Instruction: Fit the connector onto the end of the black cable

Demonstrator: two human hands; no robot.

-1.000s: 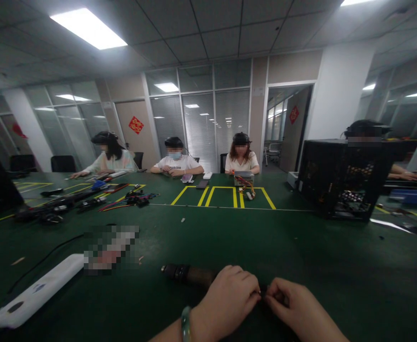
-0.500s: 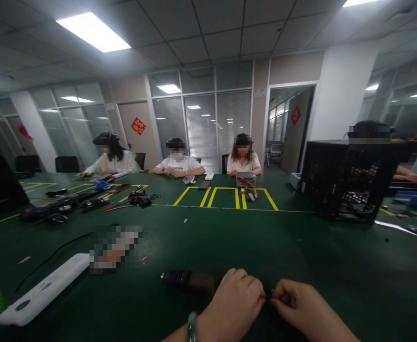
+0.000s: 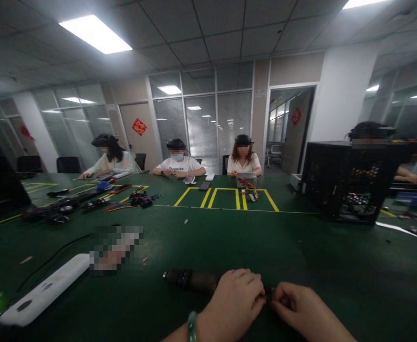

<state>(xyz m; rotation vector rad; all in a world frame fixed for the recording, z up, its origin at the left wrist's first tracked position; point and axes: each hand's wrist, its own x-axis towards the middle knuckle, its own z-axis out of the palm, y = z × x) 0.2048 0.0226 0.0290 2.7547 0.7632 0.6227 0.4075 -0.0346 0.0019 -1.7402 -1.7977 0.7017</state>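
Note:
My left hand (image 3: 235, 295) and my right hand (image 3: 297, 304) are close together at the bottom of the view, fingers curled in. Between the fingertips a small dark bit shows, mostly hidden and too small to name. A dark cylindrical tool with a metal tip, looking like an electric screwdriver (image 3: 197, 281), lies on the green table (image 3: 151, 308). Its tip points left, and its right end goes out of sight behind my left hand. Whether that hand touches the tool I cannot tell. A green bangle (image 3: 192, 327) circles my left wrist.
Left of my hands lie a long white device (image 3: 48, 289) and a black cable (image 3: 57, 249). A bundle of coloured wires (image 3: 133, 199) lies further back. An open black computer case (image 3: 351, 183) stands at the right. Several people sit opposite, one behind a power supply (image 3: 246, 180).
Both hands stay nearly in place, with only slight finger shifts. The whole view has moved a little.

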